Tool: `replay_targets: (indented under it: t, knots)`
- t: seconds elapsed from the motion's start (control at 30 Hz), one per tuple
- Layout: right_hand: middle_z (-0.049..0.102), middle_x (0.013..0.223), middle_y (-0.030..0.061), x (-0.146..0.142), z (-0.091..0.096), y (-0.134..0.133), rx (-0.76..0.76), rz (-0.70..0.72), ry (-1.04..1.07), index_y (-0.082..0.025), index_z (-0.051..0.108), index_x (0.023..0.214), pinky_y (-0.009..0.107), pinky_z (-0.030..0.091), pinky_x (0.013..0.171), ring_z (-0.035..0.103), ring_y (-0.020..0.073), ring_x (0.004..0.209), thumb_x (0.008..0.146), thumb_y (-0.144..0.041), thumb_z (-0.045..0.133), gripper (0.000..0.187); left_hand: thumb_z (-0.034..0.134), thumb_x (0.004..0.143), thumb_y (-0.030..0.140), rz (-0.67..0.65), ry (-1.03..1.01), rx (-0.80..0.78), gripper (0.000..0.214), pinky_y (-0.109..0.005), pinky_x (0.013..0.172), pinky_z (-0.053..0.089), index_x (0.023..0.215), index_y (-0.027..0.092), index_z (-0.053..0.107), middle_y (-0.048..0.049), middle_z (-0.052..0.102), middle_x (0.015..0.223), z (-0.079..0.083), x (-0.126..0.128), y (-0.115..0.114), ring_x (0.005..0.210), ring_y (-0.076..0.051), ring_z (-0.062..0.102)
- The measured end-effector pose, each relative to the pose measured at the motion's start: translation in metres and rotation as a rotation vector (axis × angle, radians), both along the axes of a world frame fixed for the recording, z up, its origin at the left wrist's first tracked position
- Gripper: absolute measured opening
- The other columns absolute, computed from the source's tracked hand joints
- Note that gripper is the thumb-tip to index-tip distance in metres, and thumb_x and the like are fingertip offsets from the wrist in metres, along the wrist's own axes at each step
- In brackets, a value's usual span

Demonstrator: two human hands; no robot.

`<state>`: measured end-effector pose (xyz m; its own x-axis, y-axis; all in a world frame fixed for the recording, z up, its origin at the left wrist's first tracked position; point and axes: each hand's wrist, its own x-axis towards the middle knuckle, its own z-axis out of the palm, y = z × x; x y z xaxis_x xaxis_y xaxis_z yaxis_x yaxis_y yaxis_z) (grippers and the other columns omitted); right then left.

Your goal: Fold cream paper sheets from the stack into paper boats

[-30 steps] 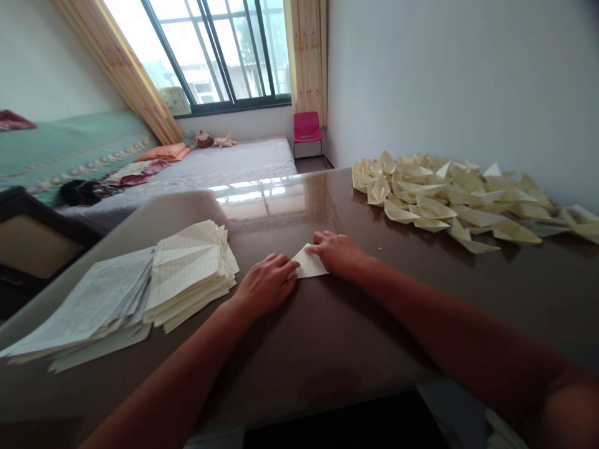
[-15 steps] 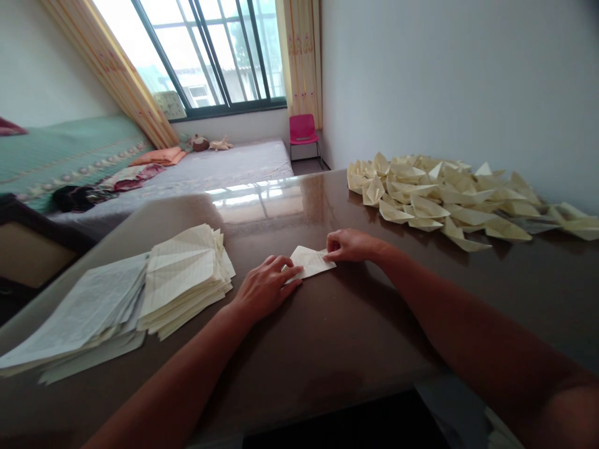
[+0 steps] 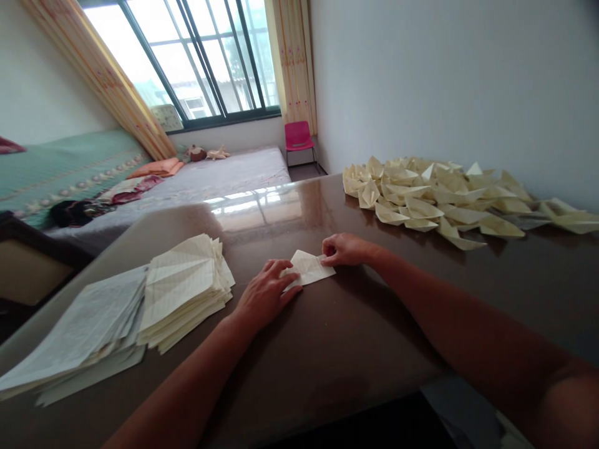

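A small folded sheet of paper (image 3: 309, 268), pale cream with a peaked top edge, lies on the brown table in front of me. My left hand (image 3: 267, 285) grips its left end, with the fingers over the paper and the thumb at the near edge. At the opposite end, my right hand (image 3: 344, 249) pinches the paper between thumb and curled fingers. Both hands cover part of the sheet's ends. Beyond my right hand sits a broad heap of folded paper boats (image 3: 421, 193).
Left of my hands are a stack of cream lined paper (image 3: 182, 287) and a pile of greyish printed sheets (image 3: 88, 318). The glossy table (image 3: 322, 368) reaches towards a bed (image 3: 243, 163). A pink chair (image 3: 298, 136) stands near the window, and a wall borders the right side.
The view has tilted up slightly, so the stacks and table sit lower. Fingers of my left hand have shifted a little on the paper; my right hand keeps its pinch.
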<state>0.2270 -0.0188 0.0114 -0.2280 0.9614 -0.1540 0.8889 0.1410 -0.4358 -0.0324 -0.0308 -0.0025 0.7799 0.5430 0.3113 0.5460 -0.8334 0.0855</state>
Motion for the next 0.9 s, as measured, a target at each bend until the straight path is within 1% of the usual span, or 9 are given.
replay_targets:
  t: [0.13, 0.3, 0.37, 0.43, 0.6, 0.67, 0.7, 0.8, 0.9]
  knots:
    - [0.072, 0.089, 0.0002, -0.002, 0.003, -0.001, 0.037, -0.011, 0.049, -0.020, 0.069, 0.088, 0.019, 0.039, 0.060, 0.063, 0.0122, 0.075, 0.075, -0.032, 0.066, 0.017, 0.050, 0.092, 0.040, 0.031, -0.011, -0.001, 0.029, -0.041, 0.094, 0.050, 0.109, 0.024, 0.067, -0.0094, 0.052, 0.121, 0.000, 0.000, -0.001, 0.110, -0.024, 0.051]
    - [0.072, 0.087, 0.0017, -0.016, 0.013, -0.013, 0.177, -0.021, -0.186, -0.024, 0.070, 0.085, 0.023, 0.039, 0.062, 0.064, 0.0170, 0.078, 0.077, -0.029, 0.062, 0.012, 0.050, 0.092, 0.041, 0.062, 0.017, 0.004, 0.029, -0.039, 0.090, 0.051, 0.109, 0.024, 0.066, -0.0086, 0.053, 0.115, -0.001, 0.000, -0.002, 0.104, -0.023, 0.053]
    - [0.072, 0.089, 0.0039, -0.021, 0.019, -0.019, 0.244, 0.039, -0.279, -0.024, 0.070, 0.084, 0.025, 0.040, 0.065, 0.065, 0.0194, 0.081, 0.080, -0.026, 0.059, 0.013, 0.049, 0.093, 0.040, 0.060, 0.046, 0.008, 0.029, -0.037, 0.086, 0.052, 0.108, 0.023, 0.065, -0.0081, 0.055, 0.110, -0.001, 0.001, -0.002, 0.100, -0.022, 0.054]
    - [0.072, 0.092, 0.0063, -0.024, 0.024, -0.025, 0.281, 0.138, -0.339, -0.023, 0.071, 0.084, 0.026, 0.041, 0.068, 0.065, 0.0207, 0.084, 0.082, -0.024, 0.055, 0.016, 0.048, 0.093, 0.039, 0.053, 0.074, 0.015, 0.028, -0.036, 0.083, 0.053, 0.108, 0.022, 0.065, -0.0078, 0.058, 0.107, 0.000, 0.002, -0.003, 0.097, -0.021, 0.055]
    - [0.068, 0.101, 0.0090, -0.019, 0.032, -0.033, 0.263, 0.313, -0.377, -0.020, 0.072, 0.085, 0.026, 0.043, 0.072, 0.062, 0.0220, 0.094, 0.083, -0.020, 0.055, 0.017, 0.045, 0.096, 0.031, 0.013, 0.149, 0.046, 0.024, -0.034, 0.082, 0.052, 0.104, 0.019, 0.064, -0.0071, 0.063, 0.100, 0.006, 0.007, -0.010, 0.095, -0.021, 0.055]
    - [0.067, 0.104, 0.0098, -0.015, 0.032, -0.034, 0.263, 0.376, -0.351, -0.019, 0.072, 0.088, 0.026, 0.043, 0.076, 0.059, 0.0232, 0.101, 0.081, -0.026, 0.061, 0.015, 0.045, 0.095, 0.025, 0.007, 0.190, 0.053, 0.022, -0.034, 0.080, 0.052, 0.106, 0.018, 0.063, -0.0076, 0.065, 0.098, 0.009, 0.007, -0.012, 0.095, -0.021, 0.056]
    - [0.066, 0.106, 0.0105, -0.013, 0.032, -0.033, 0.261, 0.399, -0.337, -0.019, 0.072, 0.089, 0.027, 0.043, 0.078, 0.058, 0.0238, 0.102, 0.080, -0.032, 0.064, 0.018, 0.046, 0.095, 0.022, 0.008, 0.203, 0.047, 0.022, -0.033, 0.079, 0.052, 0.108, 0.018, 0.063, -0.0078, 0.065, 0.098, 0.010, 0.007, -0.012, 0.094, -0.021, 0.056]
    - [0.066, 0.104, 0.0110, -0.010, 0.030, -0.030, 0.247, 0.410, -0.312, -0.018, 0.072, 0.091, 0.028, 0.043, 0.080, 0.058, 0.0242, 0.100, 0.077, -0.047, 0.067, 0.032, 0.044, 0.095, 0.020, 0.030, 0.177, 0.004, 0.023, -0.031, 0.077, 0.051, 0.109, 0.018, 0.062, -0.0076, 0.067, 0.097, 0.010, 0.004, -0.010, 0.091, -0.020, 0.058]
    - [0.069, 0.097, 0.0084, -0.008, 0.026, -0.025, 0.260, 0.375, -0.284, -0.020, 0.073, 0.087, 0.027, 0.041, 0.077, 0.061, 0.0215, 0.092, 0.085, -0.037, 0.059, 0.022, 0.040, 0.097, 0.025, 0.052, 0.097, -0.042, 0.027, -0.029, 0.079, 0.049, 0.104, 0.020, 0.065, -0.0057, 0.069, 0.097, 0.009, 0.002, -0.006, 0.091, -0.019, 0.060]
